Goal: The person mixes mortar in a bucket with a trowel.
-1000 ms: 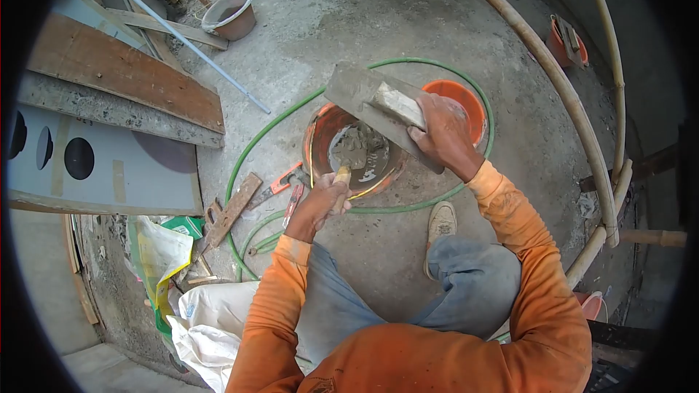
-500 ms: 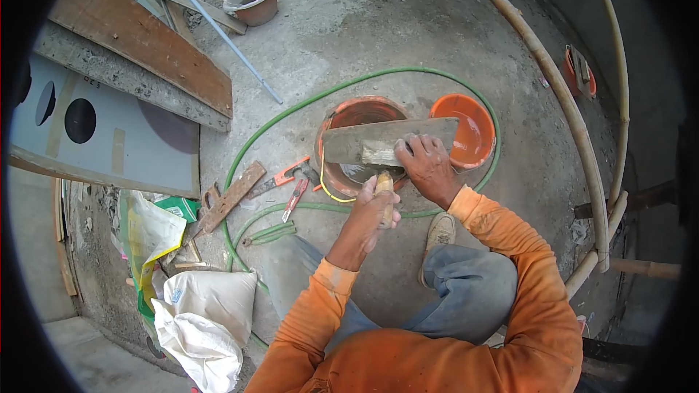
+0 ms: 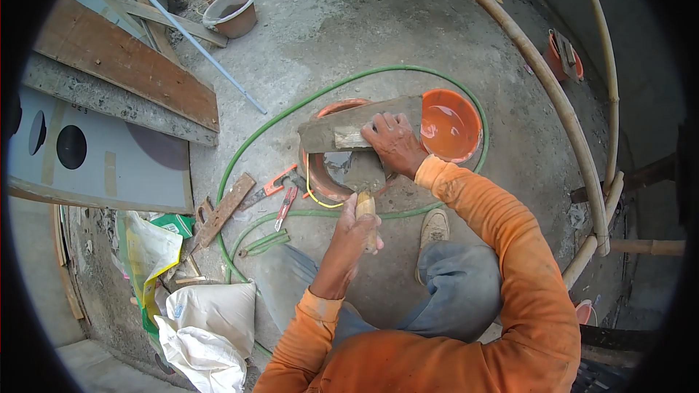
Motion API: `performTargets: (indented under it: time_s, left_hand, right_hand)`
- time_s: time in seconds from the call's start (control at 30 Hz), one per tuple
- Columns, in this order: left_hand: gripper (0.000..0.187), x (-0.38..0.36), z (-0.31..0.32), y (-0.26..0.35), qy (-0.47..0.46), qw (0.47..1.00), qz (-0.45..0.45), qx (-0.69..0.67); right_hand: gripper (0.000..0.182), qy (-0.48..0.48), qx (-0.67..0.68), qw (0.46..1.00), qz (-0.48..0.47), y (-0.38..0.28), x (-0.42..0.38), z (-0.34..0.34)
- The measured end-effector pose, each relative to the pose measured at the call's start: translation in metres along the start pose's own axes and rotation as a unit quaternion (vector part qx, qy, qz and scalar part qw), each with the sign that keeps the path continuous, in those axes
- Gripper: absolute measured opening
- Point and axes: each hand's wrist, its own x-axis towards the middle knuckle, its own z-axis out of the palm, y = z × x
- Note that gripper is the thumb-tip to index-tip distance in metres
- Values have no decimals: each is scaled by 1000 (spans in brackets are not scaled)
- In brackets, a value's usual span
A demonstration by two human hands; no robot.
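Observation:
My left hand (image 3: 348, 240) is closed around the wooden handle (image 3: 366, 209) of a trowel. Its grey blade (image 3: 365, 172) points away from me, over the near side of a round orange-brown tub (image 3: 344, 105). Wet grey material shows inside the tub, partly covered. My right hand (image 3: 397, 144) grips a flat, rectangular plastering float (image 3: 320, 133) by its pale block handle (image 3: 351, 137). The float spans the tub, its right end close to an orange bucket (image 3: 451, 129) of water. A gap separates float and trowel blade.
A green hose (image 3: 256, 127) loops around both containers. On the left lie a handsaw (image 3: 227, 207), red-handled cutters (image 3: 286, 207) and a white sack (image 3: 211, 313). Bamboo poles (image 3: 542, 65) stand at right; boards (image 3: 124, 62) and a grey-brown basin (image 3: 237, 22) are further off.
The float has moved left and away from me, and the trowel has drawn back toward me. More of the tub's inside and the trowel blade now shows. The whole view has shifted slightly.

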Motion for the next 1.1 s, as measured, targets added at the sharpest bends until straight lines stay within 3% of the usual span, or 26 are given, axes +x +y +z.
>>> performTargets:
  time_s: [0.1, 0.17, 0.3, 0.43, 0.6, 0.67, 0.77, 1.1]
  left_hand:
    - [82, -14, -12, -10, -7, 1000, -14, -1]
    - [67, -20, -18, -14, 10, 999, -30, 36]
    - [60, -7, -40, -30, 38, 998, -30, 35]
    - [51, 19, -59, -39, 39, 998, -30, -48]
    - [47, 51, -66, -38, 11, 994, -38, -101]
    - [44, 63, -62, -34, 25, 997, -39, -56]
    - [41, 71, -54, -26, 1, 998, -23, -66]
    - [48, 43, -68, -12, -19, 998, 26, 57]
  right_hand:
    - [21, -36, 4, 999, 29, 10, 6, 12]
    - [23, -50, 8, 997, 51, 15, 11, 17]
    - [38, -71, 76, 981, 163, 22, 12, 14]
    - [53, -78, 157, 961, 215, 27, 19, 5]
    - [47, -67, 107, 985, 119, 9, 21, -22]
    - [43, -55, 38, 997, 33, -5, 16, -26]
    - [41, -57, 17, 998, -17, -25, 6, -27]
    - [37, 25, -34, 998, -48, -18, 11, 7]
